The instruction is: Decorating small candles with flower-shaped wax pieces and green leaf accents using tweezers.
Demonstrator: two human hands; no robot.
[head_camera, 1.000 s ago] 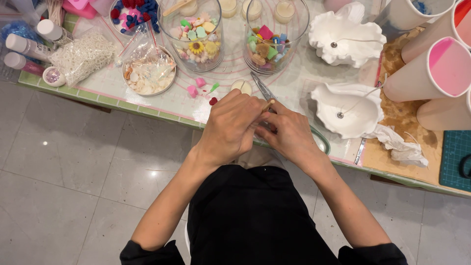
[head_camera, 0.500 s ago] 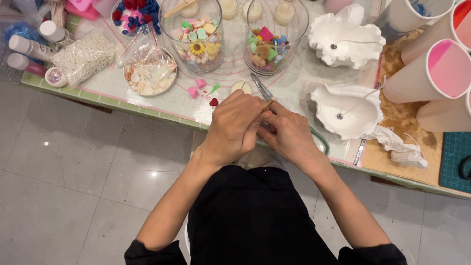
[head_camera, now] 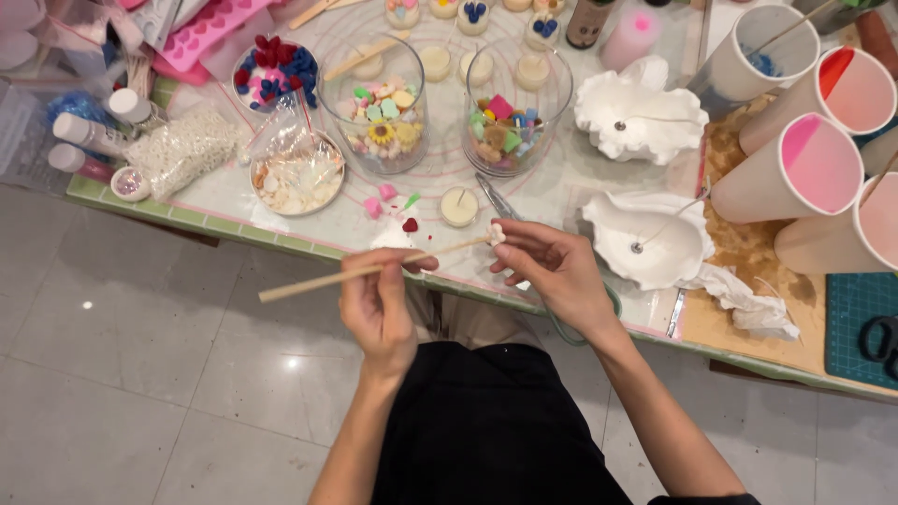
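Observation:
My left hand (head_camera: 379, 304) grips a thin wooden stick (head_camera: 318, 279) that slants from lower left up to the right. Its far end meets a small white wax piece (head_camera: 496, 233) pinched between the thumb and fingers of my right hand (head_camera: 552, 271). Both hands hover over the near edge of the work table (head_camera: 243, 234). A small round candle with a wick (head_camera: 458, 206) and tiny pink, red and green wax bits (head_camera: 385, 198) lie just beyond the hands. Metal tweezers (head_camera: 496, 198) rest beside the candle.
Two glass bowls of coloured wax shapes (head_camera: 382, 117) (head_camera: 510, 122) stand mid-table, with a dish of shells (head_camera: 297, 178) to the left. Two white shell-shaped moulds with wicks (head_camera: 645, 245) (head_camera: 641, 117) sit right. Paper cups of pink wax (head_camera: 800, 173) and scissors (head_camera: 879, 341) are far right.
My hands, earlier pressed together over the table edge, have drawn apart. The left hand moved down and left with the stick now showing; the right holds the white piece at its tip.

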